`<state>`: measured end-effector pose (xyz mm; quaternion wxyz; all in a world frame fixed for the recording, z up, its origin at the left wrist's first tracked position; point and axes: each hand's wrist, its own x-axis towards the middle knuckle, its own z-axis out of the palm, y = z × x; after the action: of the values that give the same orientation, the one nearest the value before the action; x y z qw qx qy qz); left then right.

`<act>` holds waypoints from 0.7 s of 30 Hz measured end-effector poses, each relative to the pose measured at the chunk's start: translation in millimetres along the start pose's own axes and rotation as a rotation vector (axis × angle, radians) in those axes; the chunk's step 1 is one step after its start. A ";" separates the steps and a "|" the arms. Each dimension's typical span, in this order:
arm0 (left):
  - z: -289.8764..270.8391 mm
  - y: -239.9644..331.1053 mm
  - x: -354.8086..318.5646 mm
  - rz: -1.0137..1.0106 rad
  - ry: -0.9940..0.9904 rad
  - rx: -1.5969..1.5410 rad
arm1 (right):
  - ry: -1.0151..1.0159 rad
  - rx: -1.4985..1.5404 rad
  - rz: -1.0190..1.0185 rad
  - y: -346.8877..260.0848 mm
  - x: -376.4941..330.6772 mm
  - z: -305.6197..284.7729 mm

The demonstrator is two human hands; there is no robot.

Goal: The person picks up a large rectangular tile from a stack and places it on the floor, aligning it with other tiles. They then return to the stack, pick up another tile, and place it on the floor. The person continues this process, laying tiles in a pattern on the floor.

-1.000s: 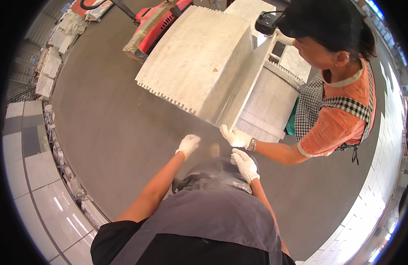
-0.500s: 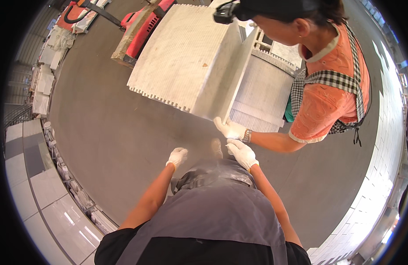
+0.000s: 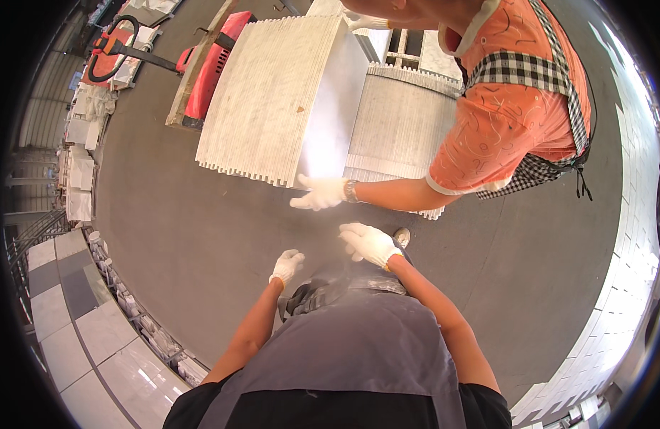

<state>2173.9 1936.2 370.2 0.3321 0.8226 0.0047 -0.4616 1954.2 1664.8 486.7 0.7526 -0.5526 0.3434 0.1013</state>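
And here are the pale slabs (image 3: 262,93), packed on edge in a thick block beyond both hands, the near ends making a toothed line above the grey floor (image 3: 201,207); the left hand (image 3: 287,267) is gloved, fingers loosely curled, nothing visible in its grasp; the right hand (image 3: 370,244) reaches farther forward, fingers extended, no load to be seen, well short of the block; just ahead of it the co-worker's gloved hand (image 3: 319,193) is spread by the block's near corner, though whether it touches I cannot tell; a lower stack (image 3: 394,121) sits to the right, a red machine (image 3: 215,71) to the left; now, these slabs look stiff and stone-like, so I'd judge each one heavy and unforgiving, brittle at the corners; that bright broad face may well slide under a glove; the sensible hold is two-handed, along opposite edges, fingers away from the narrow gaps.
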 end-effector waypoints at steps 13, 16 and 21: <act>101.3 16.6 -46.7 -0.004 -0.021 0.236 | 0.097 0.142 0.017 87.0 -52.1 -100.4; 118.1 20.0 -52.5 0.051 -0.027 0.407 | 0.098 0.164 0.014 91.2 -66.2 -118.1; 153.6 23.4 -61.9 0.151 0.011 0.427 | 0.106 0.185 0.031 86.7 -95.1 -147.6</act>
<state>2029.6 1851.8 375.8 0.1839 0.8747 -0.1529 -0.4216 1777.6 1585.3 457.8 0.7795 -0.4802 0.3990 0.0515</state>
